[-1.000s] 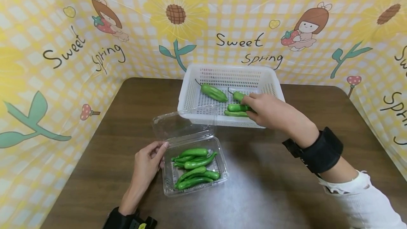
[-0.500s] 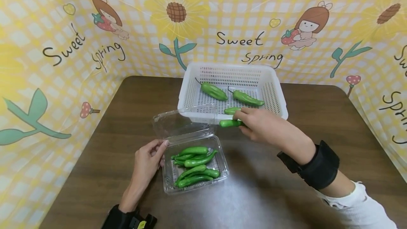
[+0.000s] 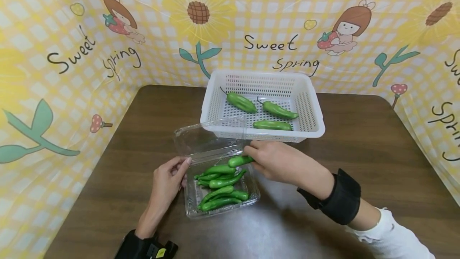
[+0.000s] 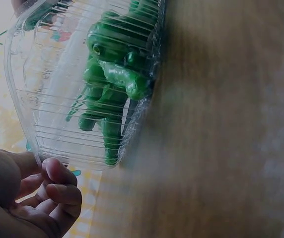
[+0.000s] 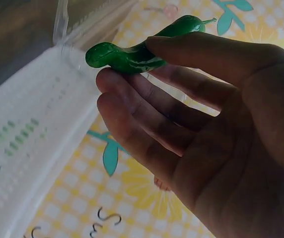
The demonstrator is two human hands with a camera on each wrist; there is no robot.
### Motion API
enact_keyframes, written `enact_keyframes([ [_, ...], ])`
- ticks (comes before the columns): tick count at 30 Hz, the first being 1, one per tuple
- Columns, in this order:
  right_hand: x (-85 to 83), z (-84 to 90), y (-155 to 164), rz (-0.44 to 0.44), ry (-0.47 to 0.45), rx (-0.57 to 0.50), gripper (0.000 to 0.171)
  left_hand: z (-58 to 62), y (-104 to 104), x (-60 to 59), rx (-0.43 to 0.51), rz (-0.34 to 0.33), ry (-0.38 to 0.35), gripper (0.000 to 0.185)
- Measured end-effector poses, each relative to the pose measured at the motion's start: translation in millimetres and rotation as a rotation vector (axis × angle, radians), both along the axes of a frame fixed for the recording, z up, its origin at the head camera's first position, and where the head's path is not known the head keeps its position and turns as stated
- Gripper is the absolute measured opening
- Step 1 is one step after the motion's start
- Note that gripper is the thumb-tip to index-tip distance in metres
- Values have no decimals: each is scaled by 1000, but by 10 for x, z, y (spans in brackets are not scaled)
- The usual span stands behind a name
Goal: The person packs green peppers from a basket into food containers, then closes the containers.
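Here's the table (image 3: 151, 123), a backdrop (image 3: 251, 7) rising behind it, and at the back sits the basket (image 3: 310, 111). Inside, three peppers: a back-left pepper (image 3: 241, 102), a back-right pepper (image 3: 279, 110) beside it, and a front pepper (image 3: 272, 125) along the near wall. Now forward — the container (image 3: 193, 195) stands before the basket, a little to its left, lid (image 3: 206, 141) raised at its back edge, and a pile of peppers (image 3: 227, 180) lies within. Left hand (image 3: 167, 183) at the container's back-left corner, right hand (image 3: 276, 161) at its back right — and the held pepper (image 3: 238, 161) is there, over the container's back-right part.
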State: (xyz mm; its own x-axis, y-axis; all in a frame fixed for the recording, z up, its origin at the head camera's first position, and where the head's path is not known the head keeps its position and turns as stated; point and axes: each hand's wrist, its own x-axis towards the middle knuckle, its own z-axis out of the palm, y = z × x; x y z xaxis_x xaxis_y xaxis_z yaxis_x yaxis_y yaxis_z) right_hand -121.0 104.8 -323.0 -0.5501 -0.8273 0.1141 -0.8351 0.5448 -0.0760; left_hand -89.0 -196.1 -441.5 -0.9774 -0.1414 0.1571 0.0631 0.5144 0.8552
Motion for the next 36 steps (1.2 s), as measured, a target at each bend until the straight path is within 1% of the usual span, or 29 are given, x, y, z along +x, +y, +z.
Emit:
enact_keyframes([
  [3,23,-54,-73,25,-3,29,17,-8,1,7,-1,2,-3,22],
  [10,86,-205,-238,70,-65,73,16,-23,-4,13,2,1,-4,22],
  [14,128,-296,-323,100,-69,98,15,-24,-8,11,5,2,-5,22],
  [17,148,-358,-377,122,-37,110,14,-28,-8,13,8,3,-11,23],
  [21,165,-426,-436,158,50,127,12,-31,-4,8,11,5,-10,23],
  [24,187,-471,-469,181,91,150,11,-33,0,2,12,7,-5,23],
  [30,223,-547,-506,183,124,181,12,-24,7,-4,18,5,-2,22],
  [36,243,-566,-517,159,119,197,16,-10,11,-9,27,8,-9,23],
])
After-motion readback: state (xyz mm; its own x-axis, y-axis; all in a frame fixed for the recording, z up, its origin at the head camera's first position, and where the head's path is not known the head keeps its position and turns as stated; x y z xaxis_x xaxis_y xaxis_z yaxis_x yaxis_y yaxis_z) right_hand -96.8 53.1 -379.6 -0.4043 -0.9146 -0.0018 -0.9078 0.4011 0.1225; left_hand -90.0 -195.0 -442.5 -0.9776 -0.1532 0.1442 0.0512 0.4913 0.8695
